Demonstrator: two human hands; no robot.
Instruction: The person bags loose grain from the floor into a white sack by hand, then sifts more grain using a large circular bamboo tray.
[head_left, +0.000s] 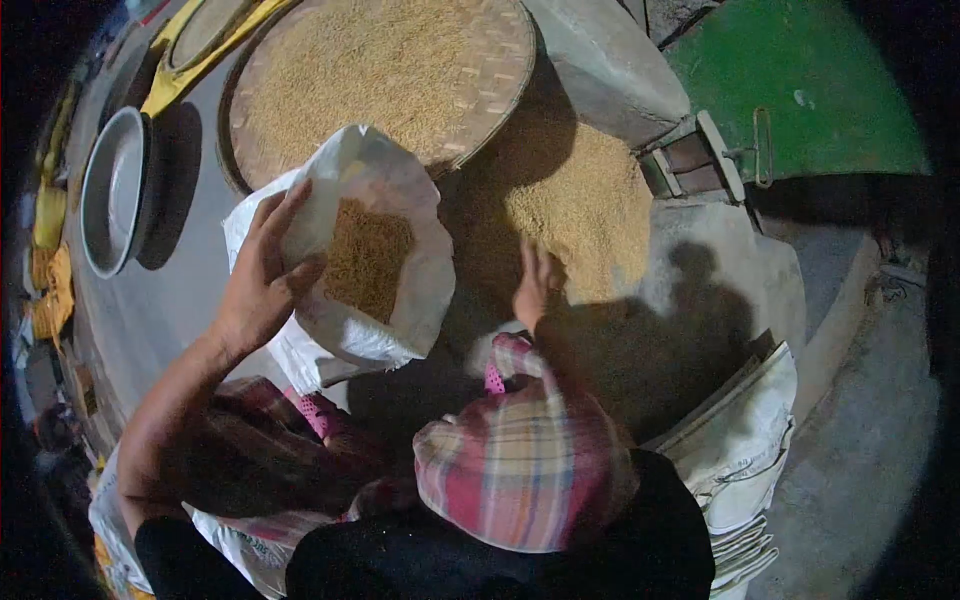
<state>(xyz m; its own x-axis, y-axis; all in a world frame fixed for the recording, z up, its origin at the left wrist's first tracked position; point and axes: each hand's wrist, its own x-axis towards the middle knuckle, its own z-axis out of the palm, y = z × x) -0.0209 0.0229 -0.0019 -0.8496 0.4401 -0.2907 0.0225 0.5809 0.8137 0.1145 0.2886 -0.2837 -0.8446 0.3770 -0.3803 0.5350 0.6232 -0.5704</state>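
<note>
My left hand (262, 275) grips the rim of a white woven sack (425, 290), thumb inside and fingers along the outer side. The sack stands with its mouth wide, and brown grain (370, 260) lies inside it. To the right, a pile of pale golden grain (595, 210) is spread on the floor. My right hand (538, 287) reaches down to the near edge of that pile with its fingers stretched out. No object shows in it, though the palm is hidden.
Beyond the sack is a round woven bamboo tray (510, 60) covered with grain. A metal basin (112, 190) is at the left. Green machinery (800, 90) with a metal outlet (695, 165) stands at the upper right. Folded white sacks (745, 460) are stacked at lower right.
</note>
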